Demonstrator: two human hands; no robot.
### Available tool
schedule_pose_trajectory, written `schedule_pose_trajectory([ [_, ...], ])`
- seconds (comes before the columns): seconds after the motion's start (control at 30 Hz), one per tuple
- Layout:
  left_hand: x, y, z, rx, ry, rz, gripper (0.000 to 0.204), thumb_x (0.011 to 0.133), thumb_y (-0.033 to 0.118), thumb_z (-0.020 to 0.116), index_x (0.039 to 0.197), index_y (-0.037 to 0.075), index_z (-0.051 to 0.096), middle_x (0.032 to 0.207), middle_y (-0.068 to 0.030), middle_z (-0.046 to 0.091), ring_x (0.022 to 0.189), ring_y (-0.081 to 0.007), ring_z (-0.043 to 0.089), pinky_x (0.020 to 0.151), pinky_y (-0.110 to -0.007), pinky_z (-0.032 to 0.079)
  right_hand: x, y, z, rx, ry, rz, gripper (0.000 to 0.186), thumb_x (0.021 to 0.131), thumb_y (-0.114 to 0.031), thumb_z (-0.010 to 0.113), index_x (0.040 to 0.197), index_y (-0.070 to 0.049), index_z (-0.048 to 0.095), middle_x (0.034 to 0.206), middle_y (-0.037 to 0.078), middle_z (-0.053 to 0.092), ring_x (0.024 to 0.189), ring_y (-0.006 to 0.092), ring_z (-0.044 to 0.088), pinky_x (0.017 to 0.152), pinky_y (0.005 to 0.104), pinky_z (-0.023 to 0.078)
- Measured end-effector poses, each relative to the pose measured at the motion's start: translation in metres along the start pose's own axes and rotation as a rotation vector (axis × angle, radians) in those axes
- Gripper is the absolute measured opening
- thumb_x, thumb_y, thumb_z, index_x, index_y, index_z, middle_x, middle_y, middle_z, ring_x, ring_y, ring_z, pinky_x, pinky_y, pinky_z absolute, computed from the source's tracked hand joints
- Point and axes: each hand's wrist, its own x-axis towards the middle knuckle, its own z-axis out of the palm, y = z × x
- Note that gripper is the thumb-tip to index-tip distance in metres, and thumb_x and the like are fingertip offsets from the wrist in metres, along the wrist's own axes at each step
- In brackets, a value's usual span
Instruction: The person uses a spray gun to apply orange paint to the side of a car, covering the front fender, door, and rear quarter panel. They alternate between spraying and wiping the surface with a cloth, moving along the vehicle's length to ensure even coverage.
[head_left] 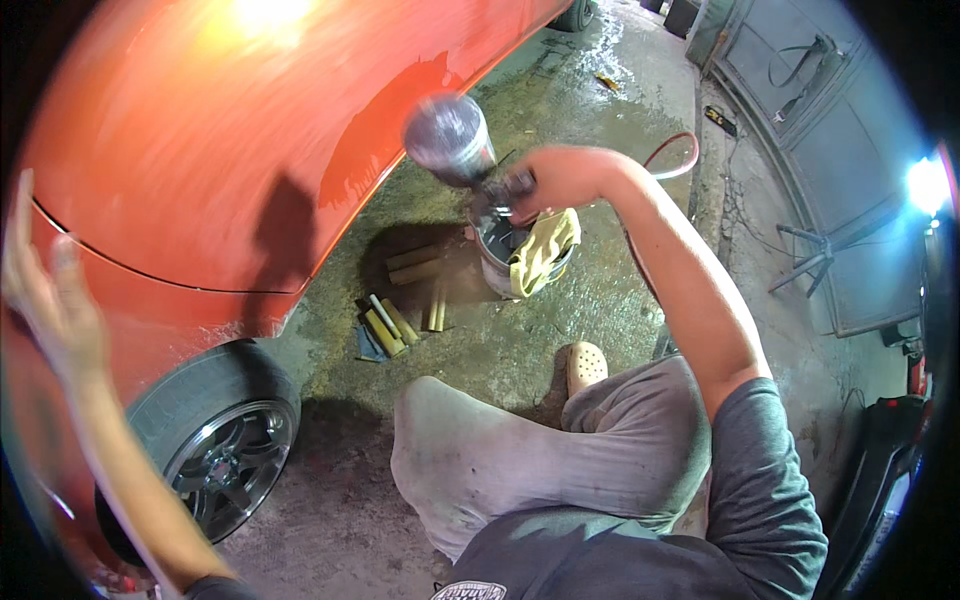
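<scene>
Right hand [550,185] clamped on spray gun [462,155]; left hand [60,310], fingers apart, by car [190,200].
One patch [370,135] looks darker; progress otherwise unclear.

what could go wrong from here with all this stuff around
The spray gun in the right grip carries a bulky cup, which might tip and spill. The red hose looping beside the forearm could snag. The concrete floor looks wet in places, so the beige clog might slip.
</scene>
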Motion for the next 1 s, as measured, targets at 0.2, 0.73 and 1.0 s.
schedule_pose_trajectory([
  [0.2,-0.079,0.305,0.041,-1.099,-0.171,-0.200,0.035,0.097,0.014,0.072,0.129,0.002,0.065,0.145,-0.0174,0.055,0.142,-0.0351,0.049,0.120,-0.050,0.035,0.051,0.067,0.175,0.069,-0.784,0.103,0.067,0.089,-0.049,0.082,0.139,-0.008,0.065,0.131,0.011,0.074,0.106,0.0264,0.077,0.092,0.0440,0.058],
  [0.73,-0.172,0.571,0.094,-1.276,-1.110,-0.457,0.037,0.105,0.036,0.058,0.114,0.002,0.069,0.116,-0.0206,0.072,0.110,-0.0431,0.067,0.090,-0.051,0.053,0.164,0.121,0.564,0.258,-0.728,-0.274,0.084,0.080,-0.048,0.087,0.152,-0.017,0.057,0.151,0.014,0.060,0.137,0.0349,0.058,0.111,0.0554,0.046],
  [1.0,-0.043,0.526,0.095,-1.861,-0.664,-0.480,0.029,0.111,0.022,0.056,0.127,0.000,0.066,0.111,-0.0196,0.074,0.099,-0.0318,0.073,0.083,-0.038,0.057,0.111,0.108,0.364,-0.118,-0.558,0.055,0.073,0.079,-0.052,0.085,0.140,-0.017,0.065,0.134,0.013,0.069,0.130,0.0360,0.062,0.104,0.0559,0.050],
])
